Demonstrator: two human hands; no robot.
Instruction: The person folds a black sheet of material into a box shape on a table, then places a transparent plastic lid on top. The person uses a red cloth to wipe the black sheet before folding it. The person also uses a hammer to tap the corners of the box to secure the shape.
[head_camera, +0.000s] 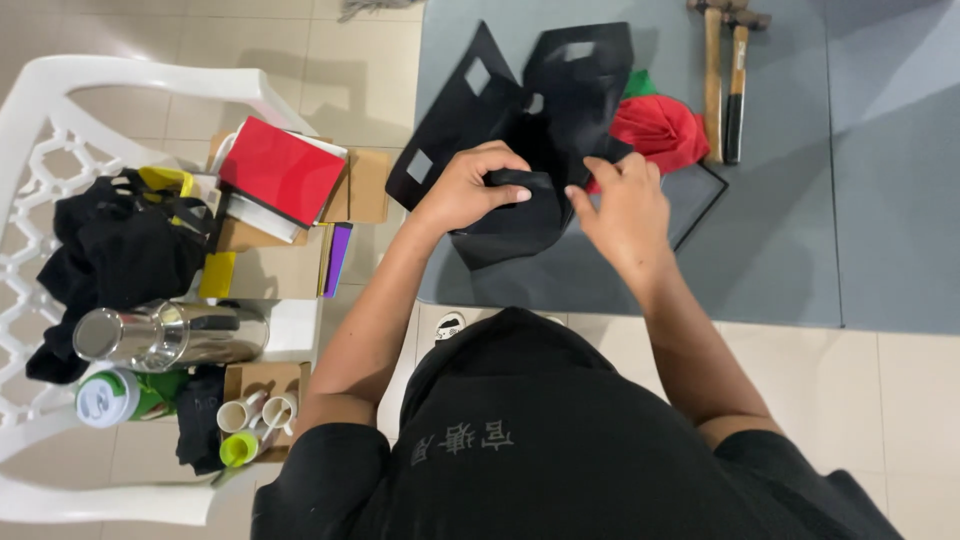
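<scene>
I see black fabric (530, 150) on a grey mat (800, 200), red cloth (660, 128), and a white lattice-patterned chair (40, 170).
</scene>
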